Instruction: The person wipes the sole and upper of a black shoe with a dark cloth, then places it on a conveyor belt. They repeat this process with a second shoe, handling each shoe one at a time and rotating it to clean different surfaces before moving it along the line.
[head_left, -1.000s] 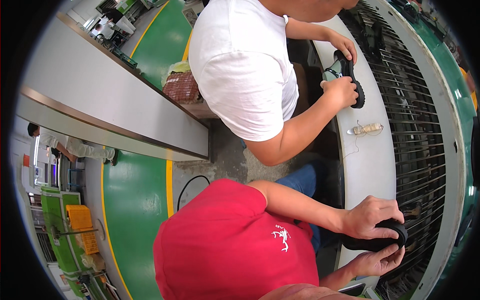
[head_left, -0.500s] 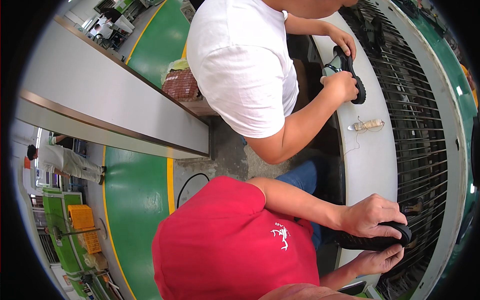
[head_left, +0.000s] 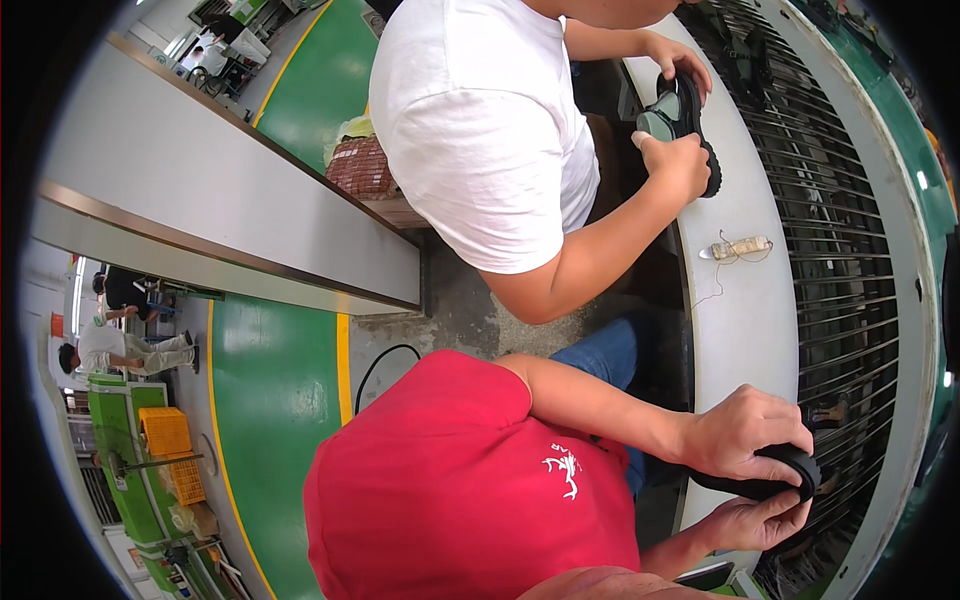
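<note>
Black shoe (head_left: 765, 478) between two hands (head_left: 755, 470)

A shoe sole (head_left: 775, 478) sits at the bench's (head_left: 745, 340) near edge, left of the grille (head_left: 850, 250). Another shoe (head_left: 688, 112) is farther back, with perhaps a small brush (head_left: 735, 247) between them.

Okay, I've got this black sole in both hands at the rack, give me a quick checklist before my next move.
1. Left hand grip on the sole: ok, fingers wrap over its top.
2. Right hand support: ok, it cups the sole from beneath.
3. Co-worker's hand out of the way: ok, it holds a shoe farther along the ledge.
4. Corded tool on the ledge: ok, it lies apart from the sole.
5. Sole's covered faces: cannot tell, the hands hide most of it.
6. Free slot on the rack: cannot tell.
</note>
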